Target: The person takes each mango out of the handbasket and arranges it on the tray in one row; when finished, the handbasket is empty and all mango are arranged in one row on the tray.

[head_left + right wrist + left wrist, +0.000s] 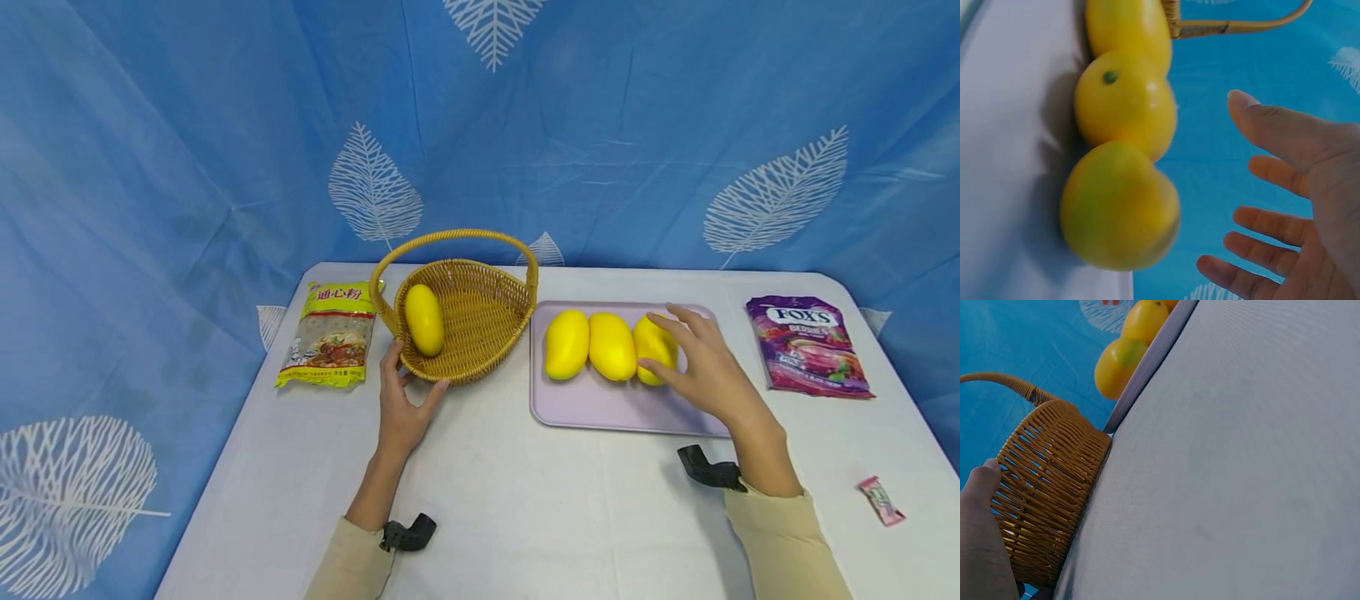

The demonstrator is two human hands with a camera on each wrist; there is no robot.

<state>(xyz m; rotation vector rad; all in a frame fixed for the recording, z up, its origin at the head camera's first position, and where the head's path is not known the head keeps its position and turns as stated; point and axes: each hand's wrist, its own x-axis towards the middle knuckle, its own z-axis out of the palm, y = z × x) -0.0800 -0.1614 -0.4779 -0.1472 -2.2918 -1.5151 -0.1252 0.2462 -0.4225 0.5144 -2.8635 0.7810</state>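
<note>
A wicker basket (480, 325) with an arched handle stands at the back, with one yellow mango (424, 320) inside. My left hand (402, 417) grips its front left side, thumb (984, 481) against the woven wall and fingers round the left. On a pale purple tray (630, 408) lie three more mangoes in a row: the left one (566, 345), the middle one (612, 347) and the right one (654, 348). My right hand (708, 371) hovers over the right mango, thumb and fingers spread. In the right wrist view a gap shows between that hand and the mango (1119, 209).
Left of the basket lies a yellow pasta bag (330, 336). A purple candy bag (810, 346) lies right of the tray, and a small pink wrapped candy (882, 501) nearer the right edge. The blue leaf-print cloth (600, 150) hangs behind the white table (562, 517).
</note>
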